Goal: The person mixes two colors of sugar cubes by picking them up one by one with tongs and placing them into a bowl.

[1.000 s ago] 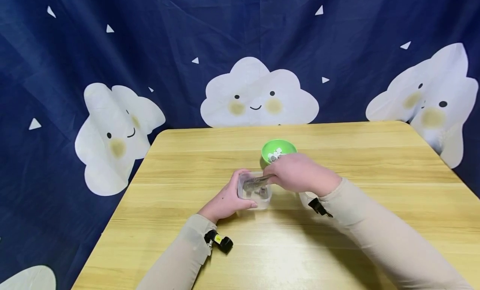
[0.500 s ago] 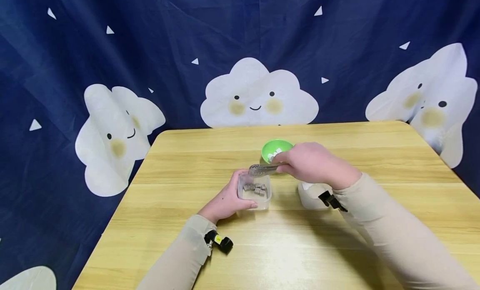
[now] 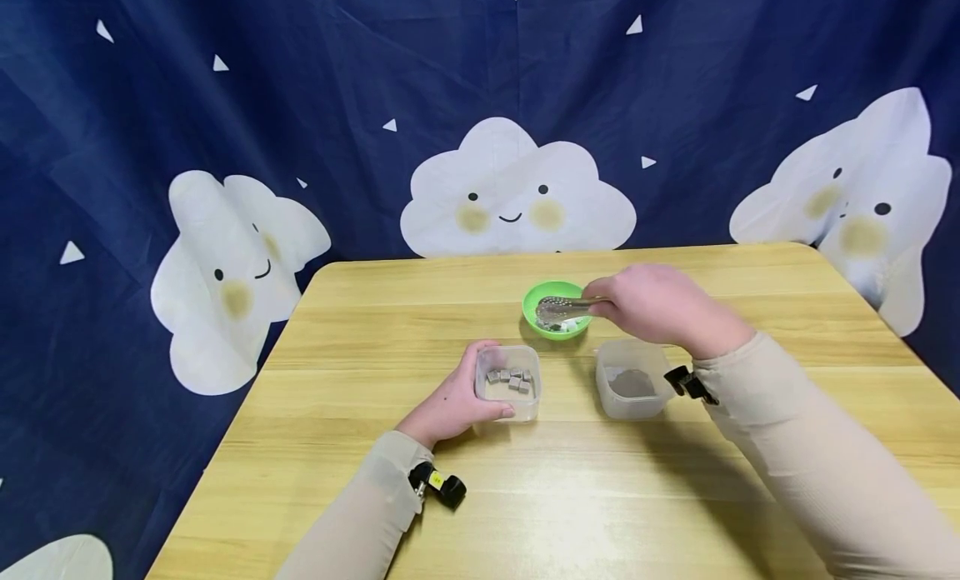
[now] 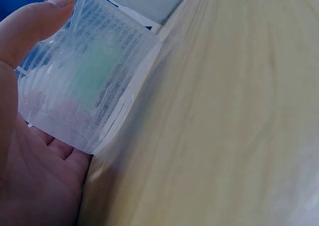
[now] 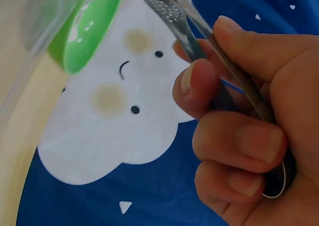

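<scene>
My left hand (image 3: 456,401) grips a clear square plastic container (image 3: 531,409) by its left side, thumb at the near side and fingers behind. Several small grey cubes (image 3: 514,382) lie inside it. In the left wrist view the container wall (image 4: 94,81) leans between thumb and palm. My right hand (image 3: 663,305) holds metal tongs (image 3: 567,307), whose perforated tips are over the green bowl (image 3: 529,303). White and grey pieces (image 3: 572,324) show in that bowl, partly hidden by the tongs. The right wrist view shows fingers curled round the tong arms (image 5: 244,86).
A second clear container (image 3: 633,409) stands right of the first, under my right wrist, with a flat greyish patch inside. All stand on a wooden table (image 3: 360,338). Behind its far edge hangs a blue curtain (image 3: 360,80) with cloud faces.
My right hand has drawn the tongs up and away from the left container, rightward to the green bowl. The grey cubes in the container came into full view. The left hand stays put.
</scene>
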Motion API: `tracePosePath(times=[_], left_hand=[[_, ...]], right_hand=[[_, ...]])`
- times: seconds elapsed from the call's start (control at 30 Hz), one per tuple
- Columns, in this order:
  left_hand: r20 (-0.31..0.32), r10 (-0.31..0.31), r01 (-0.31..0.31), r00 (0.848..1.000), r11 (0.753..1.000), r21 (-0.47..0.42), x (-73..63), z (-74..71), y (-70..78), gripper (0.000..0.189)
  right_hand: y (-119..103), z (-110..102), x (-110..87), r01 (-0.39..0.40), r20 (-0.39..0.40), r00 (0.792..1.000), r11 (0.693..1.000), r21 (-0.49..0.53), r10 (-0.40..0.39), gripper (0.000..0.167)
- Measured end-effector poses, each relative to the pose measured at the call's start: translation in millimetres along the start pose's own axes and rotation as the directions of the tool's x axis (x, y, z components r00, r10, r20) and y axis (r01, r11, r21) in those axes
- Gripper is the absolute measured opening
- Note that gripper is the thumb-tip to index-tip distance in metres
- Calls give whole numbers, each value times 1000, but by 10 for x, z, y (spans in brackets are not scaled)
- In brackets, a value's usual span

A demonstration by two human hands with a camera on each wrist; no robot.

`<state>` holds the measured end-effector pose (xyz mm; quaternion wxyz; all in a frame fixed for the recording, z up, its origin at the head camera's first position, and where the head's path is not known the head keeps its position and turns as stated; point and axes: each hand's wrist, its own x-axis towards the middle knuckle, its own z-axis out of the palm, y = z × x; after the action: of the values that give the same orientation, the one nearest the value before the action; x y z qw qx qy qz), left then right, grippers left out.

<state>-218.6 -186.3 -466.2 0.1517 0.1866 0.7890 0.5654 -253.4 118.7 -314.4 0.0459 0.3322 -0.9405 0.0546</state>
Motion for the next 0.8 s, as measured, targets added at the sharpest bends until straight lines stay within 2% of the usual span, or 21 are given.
tracePosePath(times=[0.2,0.53,0.67,0.8], left_hand=[[1,8,-8,1000,1000,-7,-4,4,7,102],[8,9,-9,1000,1000,-23,-3,4,7,102],[3,6,-6,1000,1000,-7,4,-2,1,102],[-3,1,-1,1000,1000,15,3,-9,-3,102]], right_hand=[[84,13,-34,-65,10,998,998,-25,66,3],[125,8,-61,-119,21,993,992,-43,120,5],[96,-12,-68,-112,13,994,993,-44,113,4],[30,-22,-67,-70,6,998,997,-44,70,3]])
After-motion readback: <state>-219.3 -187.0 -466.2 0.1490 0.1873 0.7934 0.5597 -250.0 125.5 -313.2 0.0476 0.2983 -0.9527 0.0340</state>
